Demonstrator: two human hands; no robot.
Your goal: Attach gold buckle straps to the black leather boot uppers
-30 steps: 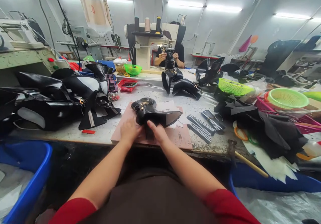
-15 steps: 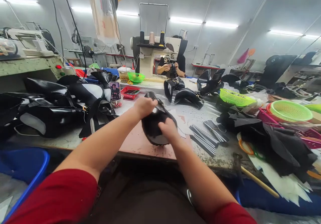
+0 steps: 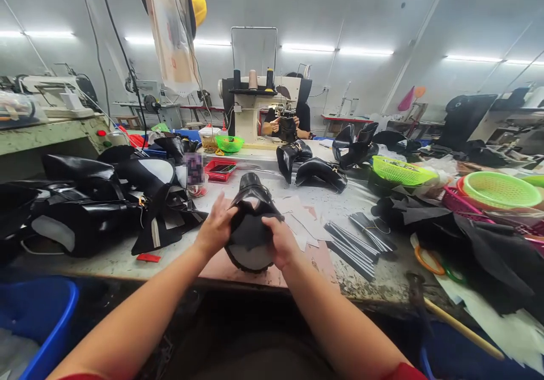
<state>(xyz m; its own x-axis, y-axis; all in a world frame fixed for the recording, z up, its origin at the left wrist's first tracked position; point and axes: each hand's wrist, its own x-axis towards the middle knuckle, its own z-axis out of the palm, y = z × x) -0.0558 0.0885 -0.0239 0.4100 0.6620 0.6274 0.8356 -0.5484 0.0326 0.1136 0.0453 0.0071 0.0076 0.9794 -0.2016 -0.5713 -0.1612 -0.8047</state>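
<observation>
I hold a black leather boot upper [image 3: 251,229] between both hands, above a pinkish work board [image 3: 306,264] at the front of the bench. Its open bottom faces me and shows a pale lining. My left hand [image 3: 216,228] grips its left side with the fingers curled over the edge. My right hand [image 3: 281,240] clasps the right side the same way. White paper pieces [image 3: 302,216] lie on the bench just beyond the upper.
A heap of black boot uppers [image 3: 93,198] covers the left of the bench, and two more uppers [image 3: 312,167] stand behind. Black strips [image 3: 355,238], black cut pieces [image 3: 476,238], green baskets [image 3: 499,190] and a phone [image 3: 194,169] lie around. Across the bench another person works at a sewing machine [image 3: 259,108]. Blue bins [image 3: 38,323] stand below.
The upper lay on the board a second ago. I lifted it, turned it over and brought it nearer; its open bottom now faces me. My left hand came back from its far end.
</observation>
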